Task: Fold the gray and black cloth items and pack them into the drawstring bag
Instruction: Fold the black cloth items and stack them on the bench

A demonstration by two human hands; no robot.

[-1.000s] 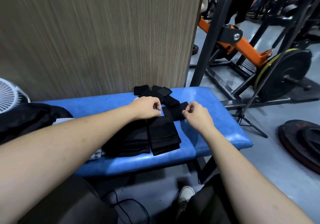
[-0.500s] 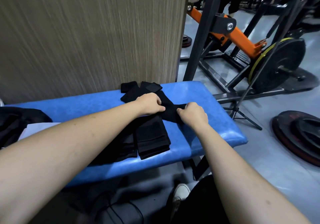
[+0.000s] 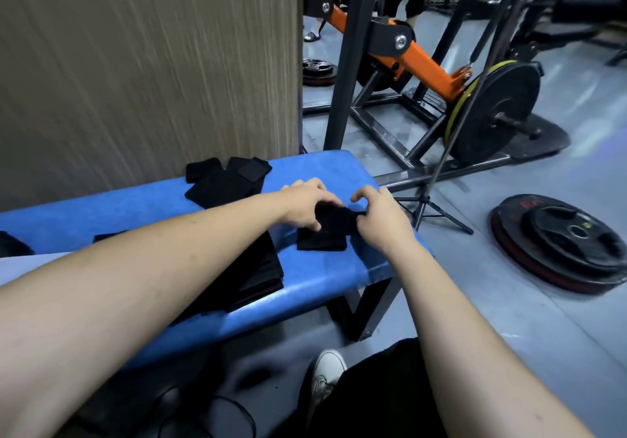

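A small black cloth piece (image 3: 324, 234) lies near the right end of the blue bench (image 3: 322, 278). My left hand (image 3: 305, 205) pinches its left top edge and my right hand (image 3: 381, 215) pinches its right top edge. To the left, partly under my left forearm, sits a stack of folded black cloths (image 3: 258, 274). More unfolded black cloth (image 3: 227, 181) lies at the bench's back edge against the wall. No drawstring bag can be made out.
A wood-grain wall (image 3: 152, 64) stands behind the bench. On the right are a steel rack with an orange arm (image 3: 427, 64), a loaded weight plate (image 3: 498, 111), a tripod stand (image 3: 431, 210) and floor plates (image 3: 570, 240). My shoe (image 3: 327, 369) is below.
Both hands have carried the small black piece to the right, off the folded stack, onto bare bench. The view has shifted right, and the dark fabric at the far left has nearly left the frame.
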